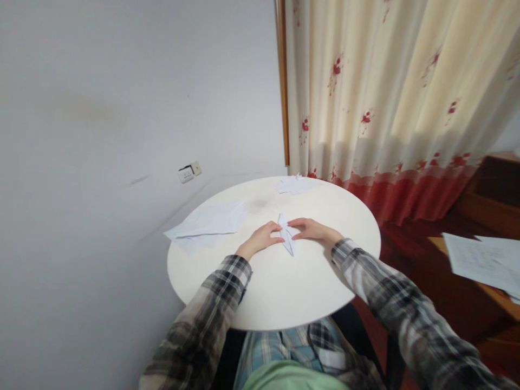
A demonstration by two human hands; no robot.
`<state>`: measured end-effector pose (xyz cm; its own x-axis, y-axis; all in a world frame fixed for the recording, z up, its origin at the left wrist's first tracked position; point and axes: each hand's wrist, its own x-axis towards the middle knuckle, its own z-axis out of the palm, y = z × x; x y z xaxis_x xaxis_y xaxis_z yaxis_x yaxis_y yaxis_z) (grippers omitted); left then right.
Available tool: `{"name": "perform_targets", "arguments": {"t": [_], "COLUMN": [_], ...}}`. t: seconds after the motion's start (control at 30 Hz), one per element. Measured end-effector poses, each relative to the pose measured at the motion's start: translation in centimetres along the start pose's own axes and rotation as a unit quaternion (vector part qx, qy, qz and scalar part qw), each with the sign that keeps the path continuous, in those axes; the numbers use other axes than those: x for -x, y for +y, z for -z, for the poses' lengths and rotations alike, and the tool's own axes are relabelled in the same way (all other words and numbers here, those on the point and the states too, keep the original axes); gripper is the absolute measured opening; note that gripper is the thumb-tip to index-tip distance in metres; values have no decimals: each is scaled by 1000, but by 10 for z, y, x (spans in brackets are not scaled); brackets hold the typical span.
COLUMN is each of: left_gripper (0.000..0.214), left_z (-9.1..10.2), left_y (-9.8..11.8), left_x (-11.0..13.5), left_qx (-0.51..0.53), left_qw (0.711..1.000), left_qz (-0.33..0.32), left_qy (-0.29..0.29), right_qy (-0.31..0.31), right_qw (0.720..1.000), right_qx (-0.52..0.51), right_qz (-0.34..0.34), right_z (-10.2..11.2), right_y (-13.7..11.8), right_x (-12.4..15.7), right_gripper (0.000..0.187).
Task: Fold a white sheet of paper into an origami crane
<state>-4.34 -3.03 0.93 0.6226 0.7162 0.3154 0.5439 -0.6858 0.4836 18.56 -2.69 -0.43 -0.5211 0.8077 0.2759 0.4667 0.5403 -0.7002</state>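
A small piece of folded white paper (287, 241), narrow and pointed at both ends, lies on the round white table (280, 298). From the left, the thumb and fingers of my left hand (264, 236) take hold of its side. My right hand (311, 229) has its fingertips and thumb on the opposite side. Between the two hands the paper's long points show, one towards me and one away. Exactly how the fingertips meet the folds is too small to make out.
A stack of white paper sheets (207, 221) rests on the table's left side. Smaller white paper pieces (296, 184) lie at its far edge. A wall with a socket (186, 174) borders the left, a flowered curtain (365, 108) the back. More papers (483, 260) are at right.
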Motion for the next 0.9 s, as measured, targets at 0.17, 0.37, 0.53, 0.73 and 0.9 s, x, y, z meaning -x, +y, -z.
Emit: {"name": "perform_targets", "arguments": {"t": [0.17, 0.37, 0.53, 0.73, 0.9], "left_gripper": [36, 36, 35, 36, 29], "left_z": [0, 0, -2, -4, -5], "left_y": [-3, 0, 0, -4, 0], "left_x": [0, 4, 5, 4, 4], "left_qx": [13, 12, 42, 63, 75], "left_qw": [1000, 1000, 999, 998, 997], "left_qz": [-4, -4, -2, 14, 16], "left_qy": [-8, 6, 17, 17, 30], "right_qy": [4, 5, 12, 15, 29], "right_qw": [1000, 1000, 999, 999, 997], "right_qx": [0, -1, -12, -8, 26], "right_qz": [-1, 10, 30, 44, 69], "right_z": [0, 0, 1, 1, -1], "right_y": [2, -2, -4, -5, -10], "right_x": [0, 1, 1, 2, 0], "right_gripper": [56, 52, 47, 38, 23]}}
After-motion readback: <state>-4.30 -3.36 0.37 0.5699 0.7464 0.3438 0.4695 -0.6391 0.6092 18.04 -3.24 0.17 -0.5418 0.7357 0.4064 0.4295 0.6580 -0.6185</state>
